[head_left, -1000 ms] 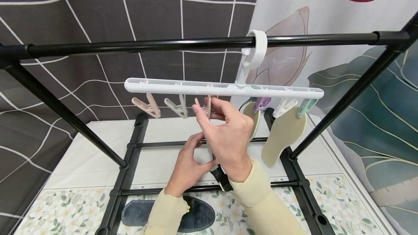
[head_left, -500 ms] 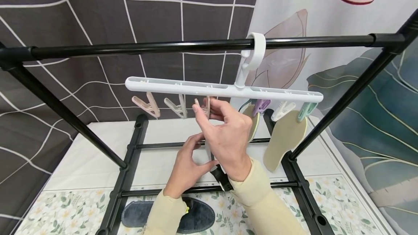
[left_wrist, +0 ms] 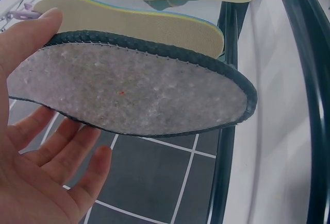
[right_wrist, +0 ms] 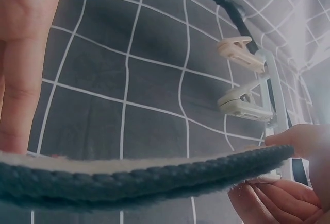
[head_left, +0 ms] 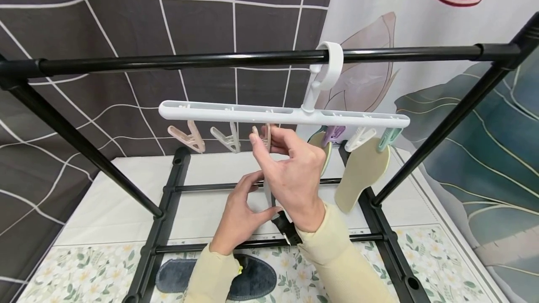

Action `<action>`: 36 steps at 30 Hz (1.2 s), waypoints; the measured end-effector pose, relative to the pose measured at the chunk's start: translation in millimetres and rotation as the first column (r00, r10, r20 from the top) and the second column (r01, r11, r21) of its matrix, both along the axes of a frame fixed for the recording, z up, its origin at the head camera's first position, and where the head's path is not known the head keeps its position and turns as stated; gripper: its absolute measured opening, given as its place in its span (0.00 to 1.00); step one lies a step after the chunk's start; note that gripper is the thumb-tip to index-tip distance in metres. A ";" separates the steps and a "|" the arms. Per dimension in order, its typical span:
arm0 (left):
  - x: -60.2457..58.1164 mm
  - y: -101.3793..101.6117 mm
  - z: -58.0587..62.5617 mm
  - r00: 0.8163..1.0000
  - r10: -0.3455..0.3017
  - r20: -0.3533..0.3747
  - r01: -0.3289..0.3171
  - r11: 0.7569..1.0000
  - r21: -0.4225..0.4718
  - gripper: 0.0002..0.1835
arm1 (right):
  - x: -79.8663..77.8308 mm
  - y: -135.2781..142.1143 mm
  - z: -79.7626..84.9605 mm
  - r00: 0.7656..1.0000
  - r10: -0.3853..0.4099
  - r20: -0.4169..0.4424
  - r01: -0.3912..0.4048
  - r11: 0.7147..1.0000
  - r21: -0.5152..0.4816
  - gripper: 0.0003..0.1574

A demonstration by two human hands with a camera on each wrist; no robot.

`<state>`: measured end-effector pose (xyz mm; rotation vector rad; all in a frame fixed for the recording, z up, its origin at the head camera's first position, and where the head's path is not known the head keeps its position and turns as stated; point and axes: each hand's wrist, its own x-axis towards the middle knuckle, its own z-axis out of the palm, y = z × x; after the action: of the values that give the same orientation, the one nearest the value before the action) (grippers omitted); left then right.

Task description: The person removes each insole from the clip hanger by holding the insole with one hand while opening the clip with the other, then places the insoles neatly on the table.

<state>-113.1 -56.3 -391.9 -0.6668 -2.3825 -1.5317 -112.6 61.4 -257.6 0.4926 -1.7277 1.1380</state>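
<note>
Left hand holding a dark-rimmed insole by its edges; right hand pinching a clip beneath the white hanger bar.

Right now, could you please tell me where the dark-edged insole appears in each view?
Head: insole, a sliver between left hand and right hand, below centre.
Left wrist: insole across the middle.
Right wrist: insole edge-on along the bottom.
Shared landmark: white-lined dark backdrop.

Grey fleecy insole, dark braided edging, held upright, upper end near pinkish clip, beneath white hanger bar
</note>
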 end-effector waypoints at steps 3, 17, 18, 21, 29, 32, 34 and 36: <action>0.1 -0.9 0.6 1.000 -0.004 0.000 0.004 1.000 0.001 0.39 | -0.5 -0.2 -0.1 1.000 -0.008 0.004 0.008 1.000 -0.002 0.10; 1.8 -2.7 2.1 1.000 0.004 0.030 -0.004 1.000 0.003 0.40 | -0.9 1.0 0.9 1.000 -0.005 0.003 0.005 1.000 -0.017 0.10; 1.7 -2.6 2.0 1.000 0.003 0.030 -0.003 1.000 0.002 0.40 | -1.0 1.1 0.9 1.000 -0.008 0.002 0.008 1.000 -0.014 0.10; 1.4 -2.6 1.4 1.000 0.008 0.026 -0.008 1.000 -0.003 0.40 | -1.2 1.3 1.0 1.000 -0.007 -0.004 0.007 1.000 -0.011 0.10; 1.0 -2.1 1.1 1.000 -0.001 0.020 0.001 1.000 0.008 0.39 | -1.8 2.3 1.1 1.000 0.009 -0.008 -0.010 1.000 -0.018 0.09; 1.4 -2.0 1.5 0.999 0.001 0.034 -0.001 1.000 0.005 0.39 | -1.7 2.6 1.2 1.000 0.005 -0.008 -0.005 1.000 -0.019 0.09; 2.1 -2.1 2.0 0.999 0.006 0.045 -0.006 1.000 -0.001 0.38 | -1.7 2.7 1.0 1.000 0.004 -0.008 -0.004 1.000 -0.019 0.09; 2.3 -2.3 2.3 0.999 0.008 0.053 -0.008 1.000 -0.005 0.38 | -1.6 2.9 0.8 1.000 -0.001 -0.008 0.001 1.000 -0.018 0.09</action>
<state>-110.8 -58.6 -389.7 -0.6248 -2.4250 -1.5591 -114.2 64.3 -256.8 0.4846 -1.7090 1.1490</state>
